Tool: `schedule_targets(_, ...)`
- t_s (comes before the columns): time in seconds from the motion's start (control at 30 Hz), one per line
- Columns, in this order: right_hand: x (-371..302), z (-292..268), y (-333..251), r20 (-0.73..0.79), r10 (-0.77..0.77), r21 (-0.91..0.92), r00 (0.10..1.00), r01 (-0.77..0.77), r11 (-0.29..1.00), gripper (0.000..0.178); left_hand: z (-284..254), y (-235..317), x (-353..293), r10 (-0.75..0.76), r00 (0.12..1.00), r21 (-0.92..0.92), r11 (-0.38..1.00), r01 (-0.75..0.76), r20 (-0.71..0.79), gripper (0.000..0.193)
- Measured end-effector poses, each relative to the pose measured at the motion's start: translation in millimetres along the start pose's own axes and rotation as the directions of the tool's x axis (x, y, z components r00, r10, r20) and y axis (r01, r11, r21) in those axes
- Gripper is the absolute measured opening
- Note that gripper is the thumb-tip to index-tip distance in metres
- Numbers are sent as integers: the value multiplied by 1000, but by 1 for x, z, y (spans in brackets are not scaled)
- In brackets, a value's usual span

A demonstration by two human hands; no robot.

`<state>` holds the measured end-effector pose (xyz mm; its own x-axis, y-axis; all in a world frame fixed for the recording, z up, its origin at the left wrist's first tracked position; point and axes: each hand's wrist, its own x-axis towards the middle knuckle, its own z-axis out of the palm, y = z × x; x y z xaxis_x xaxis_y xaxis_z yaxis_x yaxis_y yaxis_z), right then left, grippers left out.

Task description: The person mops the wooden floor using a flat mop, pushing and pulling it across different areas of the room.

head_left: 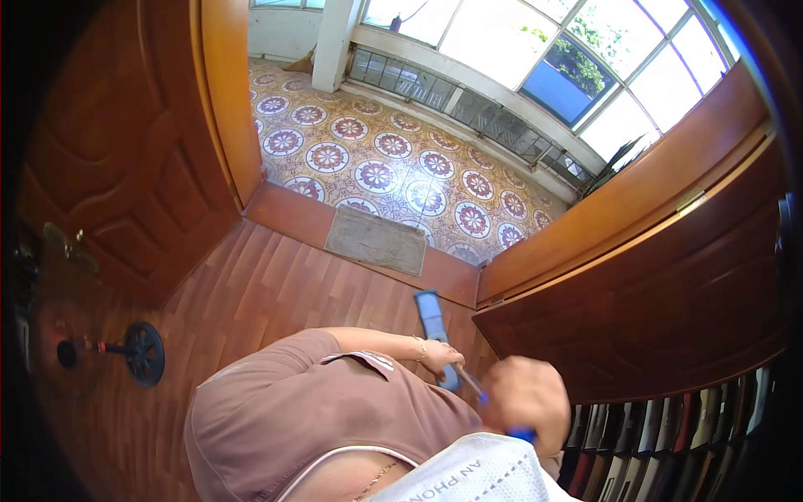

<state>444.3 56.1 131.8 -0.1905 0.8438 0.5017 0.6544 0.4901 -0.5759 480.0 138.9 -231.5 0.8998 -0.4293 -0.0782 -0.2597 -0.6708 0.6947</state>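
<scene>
Held out over the wooden floor [259, 276] is a flat mop with a long blue head [430, 315] and a thin grey pole [470, 381]. My left hand [440, 356] is closed round the lower part of that pole, just above the blue head, and partly covers it. Nearer to me, my right hand [529, 402] makes a blurred fist round the upper end of the pole. Blue parts of the grip [524, 435] show beside this fist. The head lies beyond my left hand, on the floor side of the doorway; whether it touches the floor I cannot tell.
A doormat [376, 240] lies at the threshold before a patterned tile floor [376, 176]. Brown door leaves stand at left [125, 159] and right [636, 309]. A fan with a round black base [145, 354] is at the left, a rack of narrow items [661, 427] at lower right.
</scene>
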Motion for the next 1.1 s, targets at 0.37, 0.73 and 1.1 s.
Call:
schedule_targets(0.37,66,5,237,-286,383,109,878,-368,924,38,-197,-204,-66,-371,922,-224,895,386,108,45)
schedule_targets(0.73,13,-17,555,-50,937,452,345,-829,329,32,-238,-455,-173,-960,202,-652,281,705,-196,37)
schedule_targets(1.1,9,-65,756,228,940,468,254,-875,123,36,-138,-489,-282,-894,-249,-802,-444,399,372,28)
